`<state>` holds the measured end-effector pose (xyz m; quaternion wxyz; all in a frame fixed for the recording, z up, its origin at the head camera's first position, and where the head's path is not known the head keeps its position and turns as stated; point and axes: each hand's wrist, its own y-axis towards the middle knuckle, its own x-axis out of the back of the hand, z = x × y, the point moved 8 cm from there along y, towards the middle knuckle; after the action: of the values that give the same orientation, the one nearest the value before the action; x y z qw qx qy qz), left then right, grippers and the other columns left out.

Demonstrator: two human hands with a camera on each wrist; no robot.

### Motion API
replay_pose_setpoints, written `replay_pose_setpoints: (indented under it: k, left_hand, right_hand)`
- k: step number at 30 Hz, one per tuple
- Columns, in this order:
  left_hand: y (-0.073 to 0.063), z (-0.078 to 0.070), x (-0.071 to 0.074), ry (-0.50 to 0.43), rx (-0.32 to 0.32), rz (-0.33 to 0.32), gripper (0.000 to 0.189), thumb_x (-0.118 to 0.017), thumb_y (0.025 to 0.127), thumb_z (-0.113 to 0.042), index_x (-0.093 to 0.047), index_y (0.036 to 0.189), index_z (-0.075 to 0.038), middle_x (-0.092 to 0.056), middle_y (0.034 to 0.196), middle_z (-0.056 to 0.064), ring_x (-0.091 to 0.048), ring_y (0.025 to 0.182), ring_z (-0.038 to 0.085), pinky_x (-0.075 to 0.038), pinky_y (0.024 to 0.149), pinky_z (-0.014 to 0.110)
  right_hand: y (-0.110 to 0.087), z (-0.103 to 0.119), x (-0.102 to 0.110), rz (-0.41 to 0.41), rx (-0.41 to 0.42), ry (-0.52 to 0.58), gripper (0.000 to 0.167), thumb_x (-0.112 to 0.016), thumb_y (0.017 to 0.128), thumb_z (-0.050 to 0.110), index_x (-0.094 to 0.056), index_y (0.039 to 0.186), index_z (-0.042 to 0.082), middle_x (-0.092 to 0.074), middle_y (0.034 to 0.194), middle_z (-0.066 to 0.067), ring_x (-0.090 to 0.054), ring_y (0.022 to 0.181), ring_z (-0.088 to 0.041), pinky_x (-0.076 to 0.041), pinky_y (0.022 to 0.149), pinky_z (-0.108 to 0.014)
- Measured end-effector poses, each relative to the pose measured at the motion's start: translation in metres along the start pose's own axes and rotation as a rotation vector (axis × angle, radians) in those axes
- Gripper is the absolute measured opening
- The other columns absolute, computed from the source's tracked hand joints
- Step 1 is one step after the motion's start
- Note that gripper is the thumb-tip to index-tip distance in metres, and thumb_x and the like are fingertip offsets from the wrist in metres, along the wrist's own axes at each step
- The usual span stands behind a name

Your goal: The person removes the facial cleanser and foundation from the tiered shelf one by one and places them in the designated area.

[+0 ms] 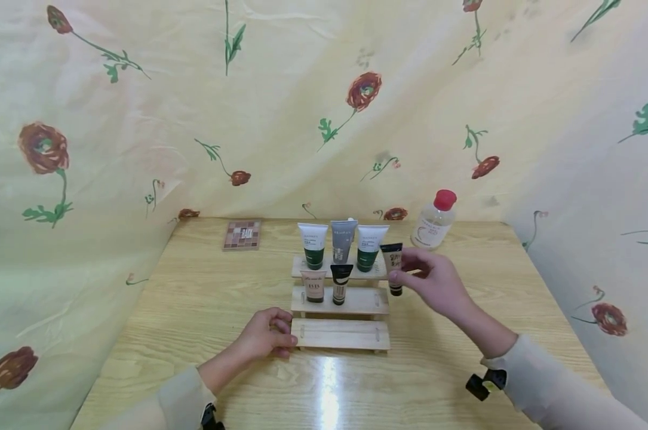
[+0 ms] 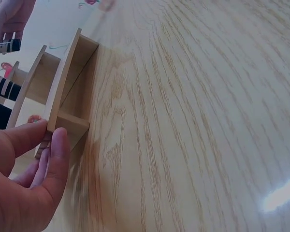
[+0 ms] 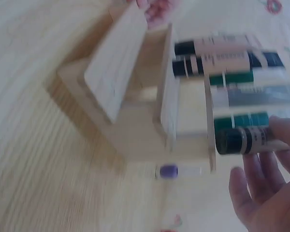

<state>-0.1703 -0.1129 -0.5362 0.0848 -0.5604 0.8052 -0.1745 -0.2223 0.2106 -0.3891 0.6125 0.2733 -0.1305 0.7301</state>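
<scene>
A three-tier wooden stand (image 1: 341,339) faces me on the table. My left hand (image 1: 264,335) pinches the left end of its lowest tier between thumb and fingers, also plain in the left wrist view. My right hand (image 1: 436,283) holds a small beige tube (image 1: 393,263) with black ends, upright beside the right end of the upper tiers. On the middle tier stand a pink tube (image 1: 315,286) and a black-and-beige tube (image 1: 340,284). The top tier bears two white-and-green tubes (image 1: 314,242) with a grey tube (image 1: 342,242) between them. The lowest tier bears nothing.
A clear bottle (image 1: 430,227) with a red cap stands at the back right. At the back left lies a flat square palette (image 1: 242,235). A small purple-banded item (image 3: 169,171) shows past the stand in the right wrist view. Flowered cloth (image 1: 280,107) hangs behind the table.
</scene>
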Motion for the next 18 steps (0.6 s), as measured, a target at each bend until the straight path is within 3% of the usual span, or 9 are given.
replay_pose_setpoints:
  k: [8, 18]
  left_hand:
    - [0.001, 0.000, 0.001, 0.005, 0.011, -0.005, 0.051, -0.079, 0.085, 0.005, -0.053, 0.129, 0.010, -0.061, 0.102, 0.017, -0.068, 0.073, 0.021, -0.068, 0.070, 0.040]
    - [0.001, -0.001, 0.000, -0.017, 0.023, -0.018, 0.048, -0.078, 0.084, 0.008, -0.055, 0.126, 0.011, -0.060, 0.104, 0.017, -0.068, 0.077, 0.020, -0.068, 0.075, 0.039]
  right_hand:
    - [0.011, -0.049, 0.023, 0.002, -0.134, -0.014, 0.042, -0.080, 0.092, 0.026, -0.065, 0.124, 0.004, -0.071, 0.110, -0.016, -0.069, 0.092, -0.016, -0.064, 0.073, -0.024]
    - [0.016, -0.108, 0.012, 0.131, -0.335, 0.042, 0.052, -0.076, 0.096, 0.030, -0.063, 0.135, -0.002, -0.075, 0.113, -0.017, -0.071, 0.095, -0.019, -0.066, 0.073, -0.034]
